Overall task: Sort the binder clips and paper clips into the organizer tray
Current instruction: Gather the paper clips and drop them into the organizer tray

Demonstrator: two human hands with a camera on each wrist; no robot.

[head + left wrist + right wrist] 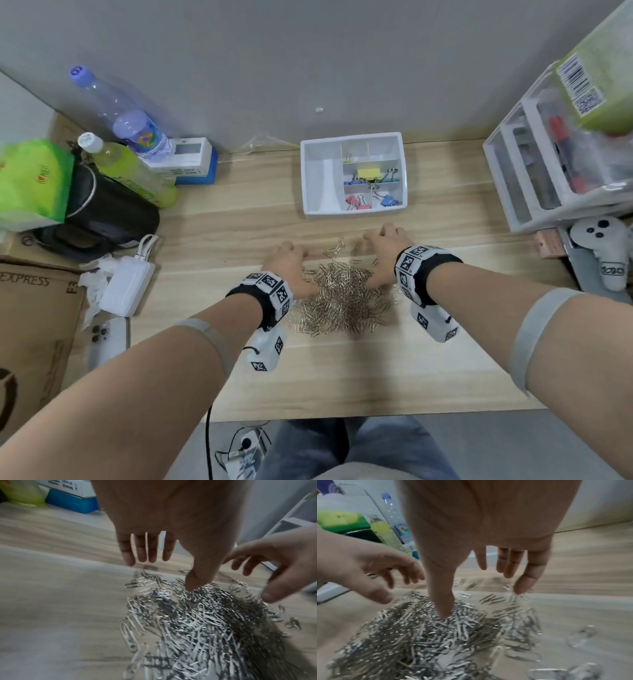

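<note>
As paper clips (pixel 337 299) lie btwn | left hand (pixel 289 265) spread | right hand (pixel 383 251) spread

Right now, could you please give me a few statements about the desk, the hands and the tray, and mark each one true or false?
1. The silver metal paper clips lie in a loose heap on the light wooden desk. True.
2. The left hand grips a pink binder clip. False: its fingers are spread over the heap and hold nothing.
3. The white plastic organizer tray holds coloured binder clips in its small right-hand compartments. True.
4. The tray's large left compartment is full of paper clips. False: it looks empty.
5. The right hand is open, its thumb touching the heap. True.
</note>
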